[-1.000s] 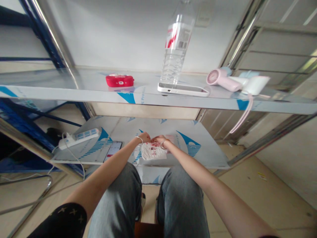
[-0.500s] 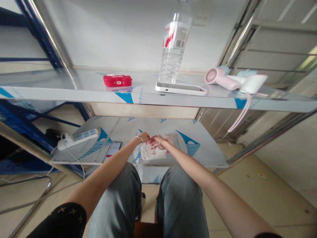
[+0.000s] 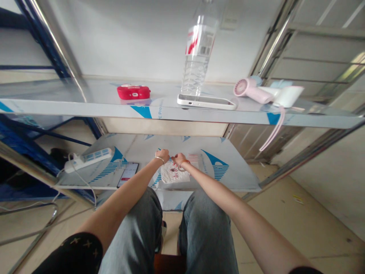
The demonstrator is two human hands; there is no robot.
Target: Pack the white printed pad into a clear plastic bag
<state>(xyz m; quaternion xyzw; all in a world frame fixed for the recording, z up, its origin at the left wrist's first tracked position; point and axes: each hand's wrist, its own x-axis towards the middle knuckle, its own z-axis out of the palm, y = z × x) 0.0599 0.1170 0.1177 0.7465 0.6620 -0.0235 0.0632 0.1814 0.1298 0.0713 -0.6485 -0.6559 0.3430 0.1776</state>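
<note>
On the lower shelf lies a crumpled white bag (image 3: 174, 176) with red print, between my forearms. My left hand (image 3: 163, 155) is closed just above the bag's upper left corner. My right hand (image 3: 179, 159) is pinched over its upper edge, covering part of it. A small gap separates the two hands. Whatever the fingers grip is too small to make out. Faint red stripes (image 3: 194, 157) show on a clear wrapper or sheet just right of my right hand.
A phone (image 3: 128, 174) and a white power strip (image 3: 88, 160) lie left on the lower shelf. The upper shelf (image 3: 162, 113) overhangs, bearing a red case (image 3: 133, 92), a clear bottle (image 3: 196, 62), a white-cased phone (image 3: 207, 102) and a pink handheld fan (image 3: 252, 90) with a dangling strap.
My hands have drawn apart from each other, the left one shifting left. More of the bag's red print shows now. The view has shifted slightly.
</note>
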